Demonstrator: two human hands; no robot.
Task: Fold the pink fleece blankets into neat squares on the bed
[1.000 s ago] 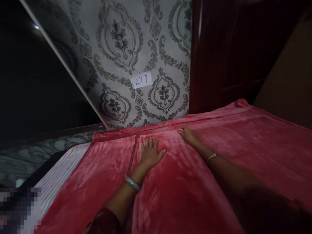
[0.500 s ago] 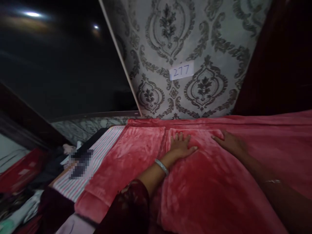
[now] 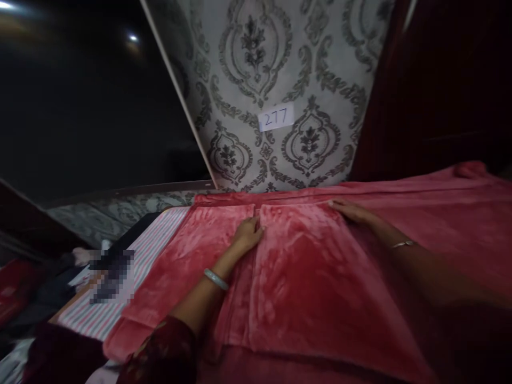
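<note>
A thick red plush blanket [image 3: 312, 277] lies spread before me, with two folded panels side by side. My left hand [image 3: 247, 234] is at the narrow gap between the panels, near their far end. Its fingers are bent and close together on the plush edge, and the thumb points toward the right panel. My right hand [image 3: 352, 210] is closed at the far right corner of the right panel, one digit lying on top of the cloth. The undersides of both hands are hidden.
A striped cloth [image 3: 160, 250] lies left of the blanket, beside a blurred-out patch. Mixed clothes [image 3: 52, 288] are heaped farther left. Behind stand a large dark screen [image 3: 88, 106], a patterned wall [image 3: 248, 96] with a paper label [image 3: 276, 117], and a dark red panel [image 3: 436, 96].
My left hand has slid left from lying spread on the right panel to the gap, its fingers drawing together. My right hand stays at the far corner. The view has shifted right.
</note>
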